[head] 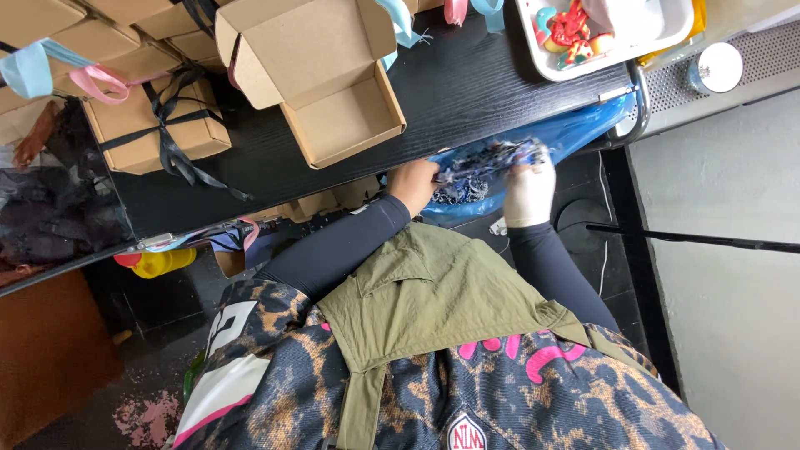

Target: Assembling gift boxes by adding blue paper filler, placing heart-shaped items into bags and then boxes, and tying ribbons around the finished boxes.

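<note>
1. We see our left hand [414,183], bare, at the near edge of the black wood-grain table [467,92], fingers curled onto one end of a crumpled dark blue-and-white patterned bundle [487,162]; its sleeve is black.
2. Our right hand [528,193], in a pale glove, grips the other end of the same bundle, fingers closed over it from above.
3. The bundle stretches between the two hands, just off the table's edge and over a shiny blue plastic bag [567,133] that hangs from that edge. We cannot tell what the bundle is made of; it looks like tangled small pieces.
4. Directly beyond the hands, on the table, stands an open brown cardboard mailer box [333,100] with its lid flipped up and its inside bare.
5. To the left of it lies a closed brown cardboard box tied with black ribbon [154,125], the ribbon ends trailing over the table top.
6. More closed cardboard boxes [50,25] are stacked at the far left corner, with a light blue ribbon [29,67] and a pink ribbon [100,82] lying across them.
7. At the far right of the table sits a white rectangular tray [658,33] holding small red and colourful pieces.
8. Beside the tray, off the table, stands a round silver-topped can [717,68] on a grey grille.
9. We wear an olive green apron [433,292] over a leopard-print top.
</note>
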